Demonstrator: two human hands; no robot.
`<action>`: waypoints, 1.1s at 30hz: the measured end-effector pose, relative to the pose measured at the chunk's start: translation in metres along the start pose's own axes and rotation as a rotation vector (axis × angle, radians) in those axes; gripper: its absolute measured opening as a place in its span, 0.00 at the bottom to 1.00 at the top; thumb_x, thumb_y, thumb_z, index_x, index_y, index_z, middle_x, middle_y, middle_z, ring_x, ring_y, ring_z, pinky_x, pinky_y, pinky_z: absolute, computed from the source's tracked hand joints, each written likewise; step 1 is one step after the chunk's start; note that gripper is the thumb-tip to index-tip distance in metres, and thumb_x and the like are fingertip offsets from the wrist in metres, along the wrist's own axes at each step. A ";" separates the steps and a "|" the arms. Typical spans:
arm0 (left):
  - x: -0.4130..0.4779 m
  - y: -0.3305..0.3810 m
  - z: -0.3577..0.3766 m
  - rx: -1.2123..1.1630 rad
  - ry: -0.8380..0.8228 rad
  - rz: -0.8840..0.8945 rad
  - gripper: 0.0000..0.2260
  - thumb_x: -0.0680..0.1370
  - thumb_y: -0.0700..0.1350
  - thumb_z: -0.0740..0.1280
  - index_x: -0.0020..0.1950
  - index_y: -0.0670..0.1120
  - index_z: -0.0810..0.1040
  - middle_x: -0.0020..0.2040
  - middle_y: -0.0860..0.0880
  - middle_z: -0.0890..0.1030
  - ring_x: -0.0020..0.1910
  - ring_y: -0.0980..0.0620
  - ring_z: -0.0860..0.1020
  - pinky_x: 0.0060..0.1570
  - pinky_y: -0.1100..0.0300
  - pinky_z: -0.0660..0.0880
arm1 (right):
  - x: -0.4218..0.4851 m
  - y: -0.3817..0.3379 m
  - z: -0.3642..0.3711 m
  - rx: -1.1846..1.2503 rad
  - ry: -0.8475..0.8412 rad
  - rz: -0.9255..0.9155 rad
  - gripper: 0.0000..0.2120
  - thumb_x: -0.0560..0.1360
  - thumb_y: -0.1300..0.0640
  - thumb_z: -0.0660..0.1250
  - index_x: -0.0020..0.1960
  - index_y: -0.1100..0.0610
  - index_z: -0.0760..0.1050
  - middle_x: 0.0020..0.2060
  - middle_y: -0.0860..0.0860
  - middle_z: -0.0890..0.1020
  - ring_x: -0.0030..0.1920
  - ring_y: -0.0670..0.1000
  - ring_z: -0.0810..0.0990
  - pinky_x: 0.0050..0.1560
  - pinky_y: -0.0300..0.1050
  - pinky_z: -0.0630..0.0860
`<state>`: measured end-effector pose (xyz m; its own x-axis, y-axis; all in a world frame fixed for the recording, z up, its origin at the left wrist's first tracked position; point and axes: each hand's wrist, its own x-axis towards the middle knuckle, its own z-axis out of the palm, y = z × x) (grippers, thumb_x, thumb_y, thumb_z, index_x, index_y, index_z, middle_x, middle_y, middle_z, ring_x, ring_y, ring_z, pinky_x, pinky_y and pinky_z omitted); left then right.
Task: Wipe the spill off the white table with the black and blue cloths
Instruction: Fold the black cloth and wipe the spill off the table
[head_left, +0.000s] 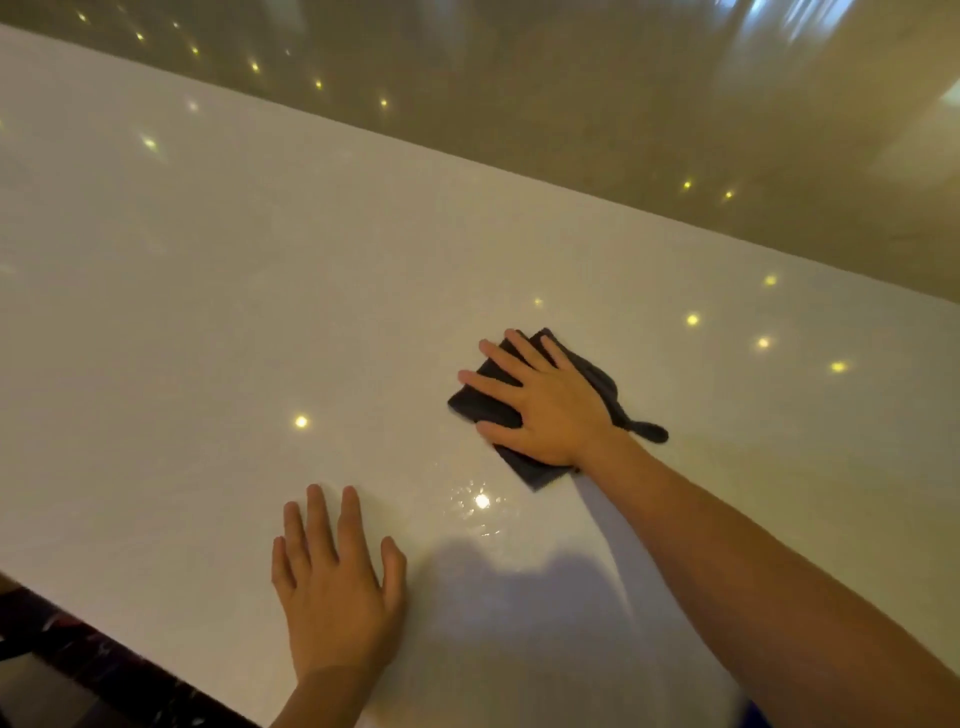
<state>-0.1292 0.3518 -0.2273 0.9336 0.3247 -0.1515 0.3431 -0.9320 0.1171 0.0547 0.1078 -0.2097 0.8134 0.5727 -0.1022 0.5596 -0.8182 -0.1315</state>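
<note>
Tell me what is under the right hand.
Under the right hand lies a folded black cloth, pressed flat on the white table. Its edges and a loop tab stick out around the hand. Whether the table beneath the cloth is wet cannot be seen.

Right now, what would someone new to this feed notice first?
Probably the right hand pressed flat on a folded black cloth near the middle of the white table. Next, the wet patch glinting just in front of the cloth, toward the near edge. The left hand lies flat and empty on the table by that edge.
</note>
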 end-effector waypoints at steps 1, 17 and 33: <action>0.000 0.001 0.000 -0.011 0.010 -0.005 0.34 0.78 0.65 0.40 0.79 0.51 0.57 0.81 0.43 0.55 0.80 0.40 0.50 0.77 0.42 0.50 | 0.002 -0.014 0.003 0.034 0.044 0.209 0.32 0.80 0.32 0.50 0.81 0.39 0.55 0.83 0.52 0.56 0.83 0.60 0.48 0.80 0.66 0.44; -0.007 0.001 -0.009 -0.052 -0.030 0.062 0.31 0.79 0.59 0.46 0.80 0.46 0.54 0.81 0.38 0.53 0.79 0.37 0.48 0.77 0.39 0.49 | -0.081 -0.073 0.017 0.128 0.128 0.970 0.32 0.82 0.34 0.48 0.83 0.43 0.51 0.83 0.55 0.54 0.82 0.65 0.47 0.79 0.69 0.46; -0.078 -0.032 -0.060 -0.589 -0.400 0.284 0.17 0.82 0.50 0.60 0.64 0.41 0.77 0.61 0.41 0.79 0.58 0.46 0.77 0.63 0.50 0.74 | -0.152 -0.253 0.041 0.262 0.069 1.030 0.38 0.81 0.33 0.49 0.84 0.50 0.44 0.83 0.61 0.46 0.81 0.70 0.43 0.77 0.72 0.38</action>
<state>-0.2065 0.3661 -0.1604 0.9241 -0.1021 -0.3682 0.1987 -0.6945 0.6915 -0.2173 0.2294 -0.2017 0.8870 -0.4006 -0.2299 -0.4486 -0.8656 -0.2225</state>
